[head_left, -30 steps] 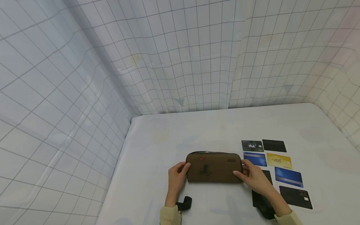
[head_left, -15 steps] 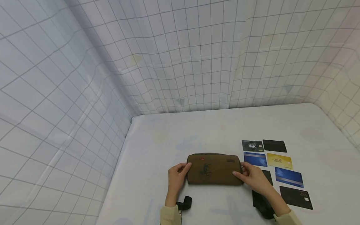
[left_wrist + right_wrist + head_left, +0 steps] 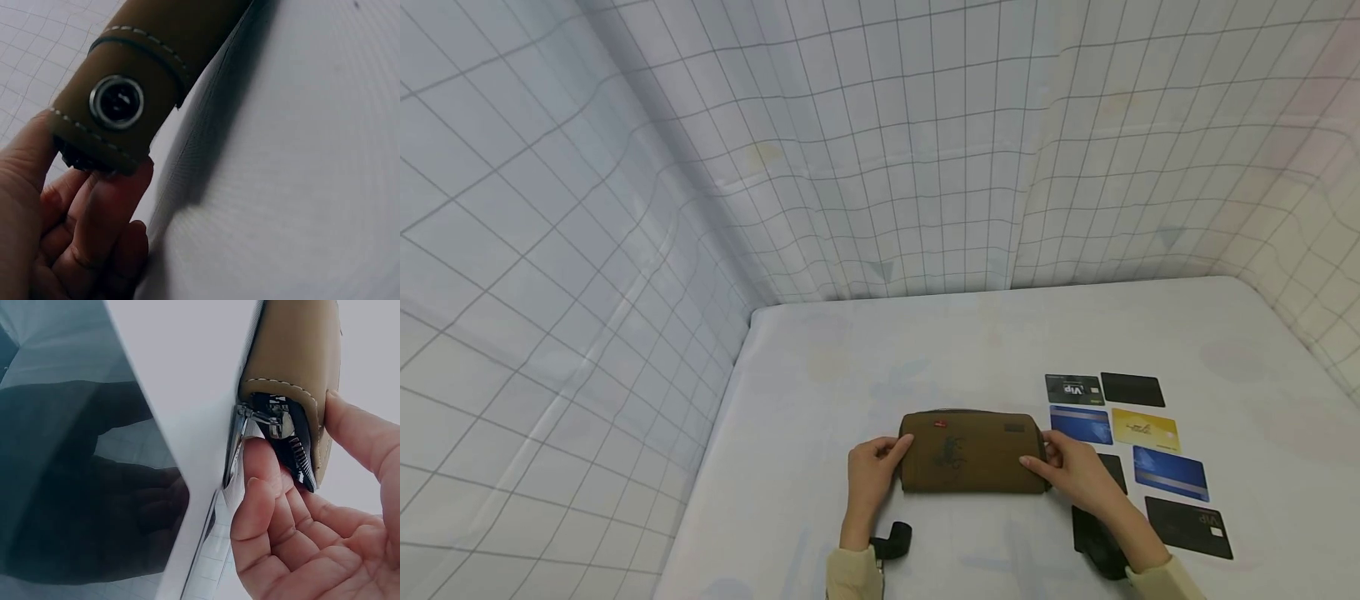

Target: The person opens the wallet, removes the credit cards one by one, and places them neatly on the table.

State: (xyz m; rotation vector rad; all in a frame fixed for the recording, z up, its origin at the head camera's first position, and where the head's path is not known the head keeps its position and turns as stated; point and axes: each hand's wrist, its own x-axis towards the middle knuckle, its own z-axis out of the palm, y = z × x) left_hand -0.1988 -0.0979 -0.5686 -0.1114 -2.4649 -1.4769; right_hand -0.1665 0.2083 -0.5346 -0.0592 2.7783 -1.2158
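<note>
A brown zip wallet (image 3: pixel 973 454) with a dark printed emblem and a small red tag lies lengthwise between both hands. My left hand (image 3: pixel 874 471) pinches its left end, thumb on the front face. In the left wrist view, a strap with a metal eyelet (image 3: pixel 117 102) and white stitching shows at that end. At the right end, my right hand (image 3: pixel 1084 475) holds the wallet between thumb and fingers. The right wrist view shows a silver zipper pull (image 3: pixel 236 440) hanging beside the fingertips, with the end of the zipper teeth (image 3: pixel 301 459) near it.
Several cards lie in two columns at the right, among them a yellow card (image 3: pixel 1145 429), a blue card (image 3: pixel 1171 472) and a black VIP card (image 3: pixel 1189 527). My right forearm crosses over part of them. A gridded white curtain (image 3: pixel 880 167) surrounds the white table (image 3: pixel 790 400).
The wallet has tipped slightly, so its zippered top edge shows less and its front face more. It also sits a little lower in view. Both hands keep their hold.
</note>
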